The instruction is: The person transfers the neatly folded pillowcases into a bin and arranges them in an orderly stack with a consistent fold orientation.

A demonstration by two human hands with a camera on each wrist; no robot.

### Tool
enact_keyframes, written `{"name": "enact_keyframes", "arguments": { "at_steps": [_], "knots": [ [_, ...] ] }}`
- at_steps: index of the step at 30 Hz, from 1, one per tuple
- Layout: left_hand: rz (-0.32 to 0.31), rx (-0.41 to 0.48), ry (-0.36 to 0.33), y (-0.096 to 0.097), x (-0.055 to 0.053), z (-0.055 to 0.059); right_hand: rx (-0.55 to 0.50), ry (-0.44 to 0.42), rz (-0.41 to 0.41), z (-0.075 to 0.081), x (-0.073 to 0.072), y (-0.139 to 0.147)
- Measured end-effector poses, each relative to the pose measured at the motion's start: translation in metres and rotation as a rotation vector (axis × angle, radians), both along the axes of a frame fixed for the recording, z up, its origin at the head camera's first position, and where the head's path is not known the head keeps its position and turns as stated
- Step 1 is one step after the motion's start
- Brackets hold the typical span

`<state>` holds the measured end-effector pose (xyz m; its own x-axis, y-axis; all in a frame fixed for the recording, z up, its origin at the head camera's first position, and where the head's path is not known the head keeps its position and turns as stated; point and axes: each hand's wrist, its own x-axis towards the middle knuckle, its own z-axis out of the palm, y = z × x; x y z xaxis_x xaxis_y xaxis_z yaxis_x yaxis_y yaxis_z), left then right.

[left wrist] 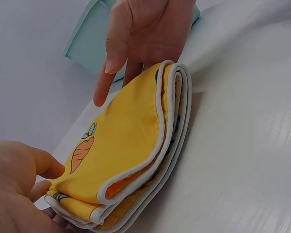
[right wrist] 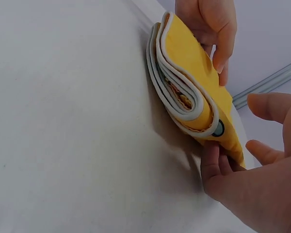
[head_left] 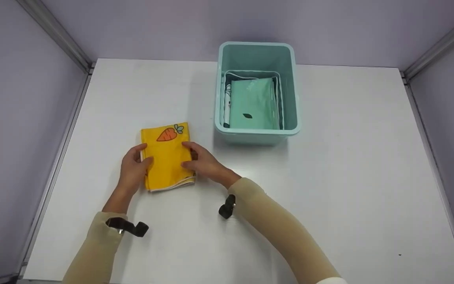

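Observation:
A yellow cloth (head_left: 166, 159) with a carrot print and white edging lies folded into a thick rectangle at the left of the table. My left hand (head_left: 133, 167) holds its left edge, thumb over the top face. On the opposite edge, my right hand (head_left: 207, 161) has its thumb and a finger over the top. In the right wrist view, other fingers (right wrist: 214, 162) of that hand reach beneath the folded cloth (right wrist: 199, 73). Stacked layers with white edging show along the near side of the cloth (left wrist: 131, 126) in the left wrist view.
A pale green bin (head_left: 258, 138) stands at the back middle of the white table (head_left: 349, 177). Inside it is a folded mint-green cloth (head_left: 252, 100) with a dark leaf print, beside other white-edged material. Lilac panels (head_left: 164, 27) enclose the table's back and sides.

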<state>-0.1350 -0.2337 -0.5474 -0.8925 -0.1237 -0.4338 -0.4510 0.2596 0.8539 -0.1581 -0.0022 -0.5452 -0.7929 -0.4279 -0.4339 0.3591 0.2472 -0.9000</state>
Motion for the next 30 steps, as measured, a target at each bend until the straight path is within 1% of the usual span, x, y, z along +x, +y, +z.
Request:
{"name": "enact_keyframes", "arguments": {
  "at_steps": [3,6,9,13,17,21,23,27,30],
  "knots": [
    [0.003,0.003,0.005,0.001,0.001,-0.001,0.038,0.038,0.024,-0.001,0.001,-0.001],
    [0.011,0.008,0.012,0.001,0.002,-0.003,0.044,0.066,0.049,-0.002,0.002,-0.001],
    [0.015,0.007,0.022,0.002,0.003,-0.004,0.040,0.074,0.062,-0.003,0.004,-0.002],
    [0.004,-0.012,0.031,0.005,0.003,-0.004,0.039,0.075,0.053,-0.005,0.004,-0.002],
    [-0.023,-0.042,0.035,0.008,0.003,-0.007,0.033,0.082,0.041,-0.006,0.004,-0.001],
    [-0.043,-0.045,0.032,0.009,0.004,-0.011,0.073,0.106,0.065,-0.007,0.004,0.000],
    [-0.055,-0.030,0.026,0.010,0.004,-0.011,0.095,0.125,0.085,-0.009,0.004,0.001],
    [-0.106,-0.061,0.012,0.010,0.005,-0.013,0.122,0.128,0.119,-0.013,0.004,0.003],
    [-0.157,-0.112,0.020,0.010,0.004,-0.014,0.127,0.117,0.129,-0.014,0.004,0.003]
  ]
}}
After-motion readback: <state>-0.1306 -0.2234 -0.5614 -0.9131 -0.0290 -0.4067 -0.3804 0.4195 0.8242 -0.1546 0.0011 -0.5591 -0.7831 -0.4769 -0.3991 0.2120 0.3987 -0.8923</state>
